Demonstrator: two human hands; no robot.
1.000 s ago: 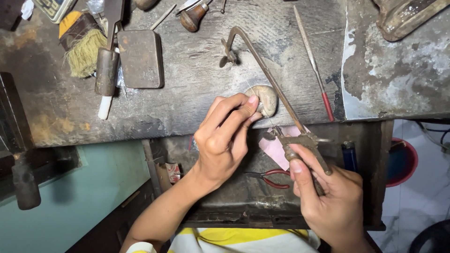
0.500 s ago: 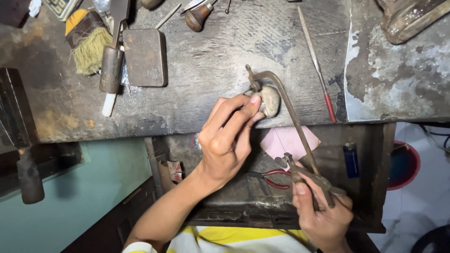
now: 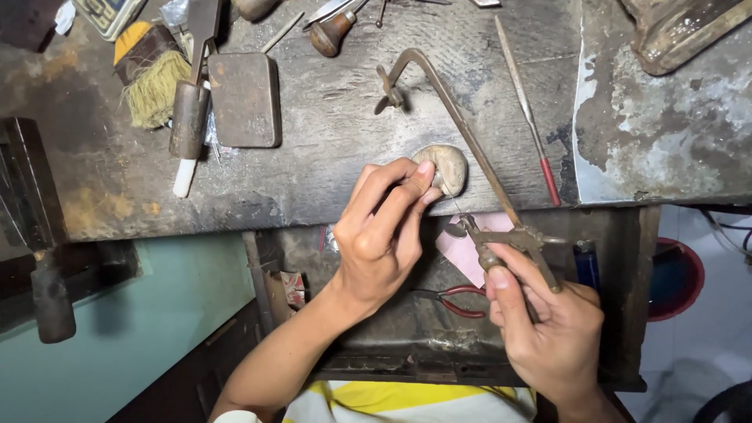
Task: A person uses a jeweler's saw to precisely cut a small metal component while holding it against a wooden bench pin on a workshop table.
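A pale rounded stone [image 3: 445,167] sits at the near edge of the dark wooden bench [image 3: 329,168], and there is just one of it — pinned under the fingertips of the left hand [image 3: 384,231], whose fingers curl down tight onto it while the wrist hangs off the bench edge. One jeweller's saw frame [image 3: 462,133] slants across the stone, its far end out on the bench and its handle gripped in the closed right hand [image 3: 548,333], thumb laid along the handle, low and right over the open drawer [image 3: 407,333]. In that drawer lies one pair of red-handled pliers [image 3: 454,301] and a pink scrap [image 3: 462,251]. On the bench I count one thin file with a red tip [image 3: 526,110] to the right of the saw, one flat metal block [image 3: 244,99] far left, one bristle brush [image 3: 149,82] beside it. The wood is scarred and stained — a worn metal sheet [image 3: 666,133] covers its right end, and a teal surface [image 3: 125,329] shows below on the left.
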